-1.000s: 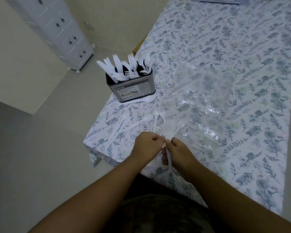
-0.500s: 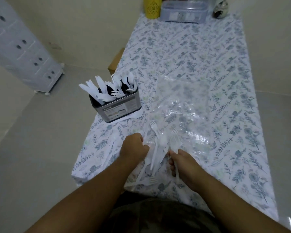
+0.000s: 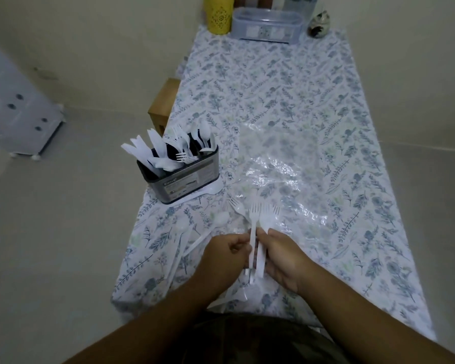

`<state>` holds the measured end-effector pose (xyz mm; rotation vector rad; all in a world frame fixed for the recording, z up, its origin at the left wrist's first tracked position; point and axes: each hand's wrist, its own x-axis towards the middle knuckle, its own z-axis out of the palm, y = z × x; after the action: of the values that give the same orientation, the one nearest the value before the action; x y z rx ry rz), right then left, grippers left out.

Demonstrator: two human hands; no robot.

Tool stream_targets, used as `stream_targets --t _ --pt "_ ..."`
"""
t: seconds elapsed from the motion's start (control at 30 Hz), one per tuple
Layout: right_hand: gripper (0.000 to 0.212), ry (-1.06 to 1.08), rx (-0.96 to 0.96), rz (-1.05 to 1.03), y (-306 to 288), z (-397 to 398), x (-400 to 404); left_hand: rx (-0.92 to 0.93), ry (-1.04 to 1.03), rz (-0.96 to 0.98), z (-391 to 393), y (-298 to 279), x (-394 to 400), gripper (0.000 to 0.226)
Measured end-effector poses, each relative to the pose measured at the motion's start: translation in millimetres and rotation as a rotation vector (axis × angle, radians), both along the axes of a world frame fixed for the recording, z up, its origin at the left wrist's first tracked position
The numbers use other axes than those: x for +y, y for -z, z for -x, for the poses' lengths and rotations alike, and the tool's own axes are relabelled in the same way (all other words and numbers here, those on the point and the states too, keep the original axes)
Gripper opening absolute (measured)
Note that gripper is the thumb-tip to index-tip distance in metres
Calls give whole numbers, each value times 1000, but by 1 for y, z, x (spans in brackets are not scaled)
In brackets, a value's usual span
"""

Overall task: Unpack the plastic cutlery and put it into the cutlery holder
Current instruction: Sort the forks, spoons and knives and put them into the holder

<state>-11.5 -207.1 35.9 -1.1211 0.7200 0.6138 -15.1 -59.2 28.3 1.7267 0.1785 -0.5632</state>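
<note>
My left hand (image 3: pixel 225 254) and my right hand (image 3: pixel 283 254) meet at the table's near edge, both closed on a small bunch of white plastic forks (image 3: pixel 256 222) whose tines point away from me. Two white plastic spoons (image 3: pixel 220 220) lie loose on the cloth just left of my hands. A dark metal cutlery holder (image 3: pixel 184 177) stands near the table's left edge, filled with white knives, forks and spoons. The clear plastic bag (image 3: pixel 279 164) lies flat and crumpled beyond my hands.
The long table carries a floral cloth (image 3: pixel 352 127). At its far end stand a yellow container (image 3: pixel 219 14), a clear lidded box (image 3: pixel 267 26) and a small patterned jar (image 3: pixel 319 26). A wooden stool (image 3: pixel 163 101) sits beside the table's left edge; a white drawer unit (image 3: pixel 16 111) stands on the floor.
My hands came together and gathered the forks into one upright bunch. The camera tilted up, so more of the table's far end shows.
</note>
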Motion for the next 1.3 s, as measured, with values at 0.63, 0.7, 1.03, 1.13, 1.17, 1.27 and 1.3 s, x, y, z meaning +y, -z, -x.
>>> stream_targets --t 0.63,0.7,1.03,1.13,1.17,1.27,1.3 --pt "32 -73 17 57 3 -1 -32 -301 330 -509 -46 -2 -24 12" --pt "32 -82 32 90 4 1 -38 -195 193 -522 -68 0 -24 10" --pt "19 -164 -12 117 2 8 -47 -29 44 -763 -120 20 -40 46" --pt "29 -178 -15 164 0 7 -48 -44 -16 -690 -118 15 -41 32" --pt "32 -166 -9 153 0 6 -48 -63 -45 -664 -117 14 -39 28" --pt "35 -119 11 93 -1 5 -48 -124 -187 -495 -113 8 -31 13" --pt "36 -112 14 84 -1 5 -47 -123 -249 -400 -111 5 -29 8"
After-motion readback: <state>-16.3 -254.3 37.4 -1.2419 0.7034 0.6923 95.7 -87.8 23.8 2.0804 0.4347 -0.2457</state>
